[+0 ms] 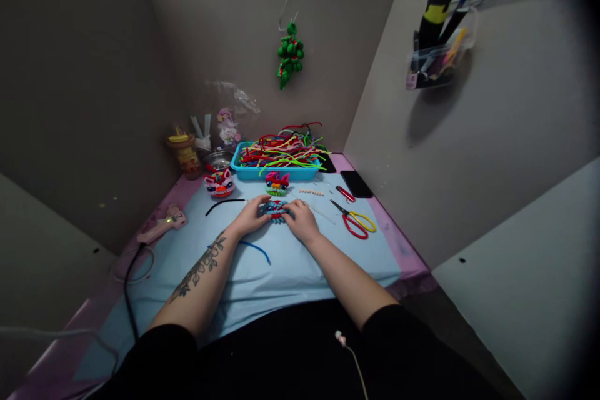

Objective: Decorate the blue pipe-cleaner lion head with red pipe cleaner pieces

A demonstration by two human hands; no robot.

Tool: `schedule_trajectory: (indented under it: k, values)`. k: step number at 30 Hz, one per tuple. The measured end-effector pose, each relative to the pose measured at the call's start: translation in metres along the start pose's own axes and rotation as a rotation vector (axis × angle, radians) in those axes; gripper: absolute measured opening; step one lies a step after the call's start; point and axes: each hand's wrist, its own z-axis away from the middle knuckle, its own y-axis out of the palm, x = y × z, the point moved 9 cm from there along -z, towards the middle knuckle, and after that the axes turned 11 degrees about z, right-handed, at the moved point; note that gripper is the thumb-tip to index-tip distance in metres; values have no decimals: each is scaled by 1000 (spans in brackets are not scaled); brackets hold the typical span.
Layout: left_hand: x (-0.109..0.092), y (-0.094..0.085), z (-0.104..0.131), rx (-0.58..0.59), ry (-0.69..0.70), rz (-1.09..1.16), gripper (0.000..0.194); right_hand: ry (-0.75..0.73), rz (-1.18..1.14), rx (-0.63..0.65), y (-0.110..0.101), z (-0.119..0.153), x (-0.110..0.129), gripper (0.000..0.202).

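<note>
At the middle of the light-blue surface, the left hand and right hand grasp a small pipe-cleaner figure from both sides, pressing it flat to steady it.

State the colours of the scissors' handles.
The scissors have one red and one yellow handle, seen in the head view.

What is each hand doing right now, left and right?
Left hand: closed on the left side of the small pipe-cleaner figure on the blue mat.
Right hand: closed on the figure's right side.
</note>
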Motion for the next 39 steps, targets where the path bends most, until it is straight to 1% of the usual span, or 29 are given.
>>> schedule_trajectory:
  k: [5,8,11,15,18,21,25,28,30,32,33,36,38,39]
  values:
    - [1,2,-2,-36,17,-62,46,27,16,12,-1,-1,0,16]
    - [1,2,-2,-53,10,-72,45,30,29,7,-1,-1,1,16]
    - [0,1,-2,-56,7,-58,46,33,26,-1,-2,-1,1,17]
    - [-2,1,0,-21,23,-15,52,33,-4,-20,-2,1,0,19]
    - [-1,0,1,-16,15,5,55,1,-5,-34,-3,1,4,22]
    - [-1,1,0,-27,12,-31,53,-21,13,-19,-3,1,11,23]
    - [-1,3,-2,-54,20,-91,49,2,71,12,-1,0,16,16]
    - [-2,4,-3,-61,23,-88,50,22,97,4,-1,0,17,12]
    - [-3,3,-3,-50,21,-66,53,22,70,-13,-1,-1,16,12]
    - [-4,1,-2,-43,8,-5,57,39,-12,-55,-4,-1,10,16]
    - [-3,-2,-2,-49,-4,35,58,70,-70,-91,-7,-1,3,19]
    - [1,-13,1,-93,-34,112,61,247,-226,-220,-18,1,-29,25]
    - [3,-16,2,-105,-31,105,63,350,-256,-257,-21,4,-48,20]
    - [4,-15,2,-102,-24,85,65,371,-251,-252,-22,5,-53,15]
